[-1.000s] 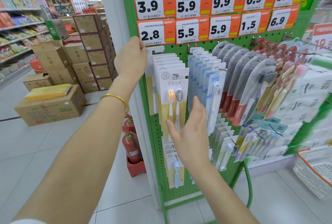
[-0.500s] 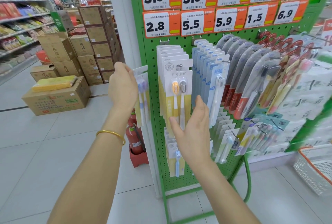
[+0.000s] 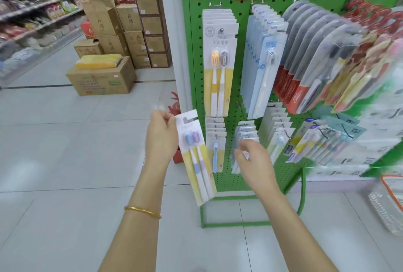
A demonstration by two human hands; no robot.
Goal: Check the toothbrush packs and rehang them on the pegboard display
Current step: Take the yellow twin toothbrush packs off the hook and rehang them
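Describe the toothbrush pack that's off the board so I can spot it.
Go to the lower left edge of the green pegboard. The left hand holds a twin pack there. Its heads are blue and purple; the hung pack has yellow and grey.

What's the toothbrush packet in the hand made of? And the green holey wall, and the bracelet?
The toothbrush pack in the left hand looks like matte printed card with a clear, glossy plastic bubble on its front. The green pegboard is probably painted metal: smooth, thin, evenly punched holes. The bracelet looks like shiny gold-coloured metal; real gold, I cannot tell.
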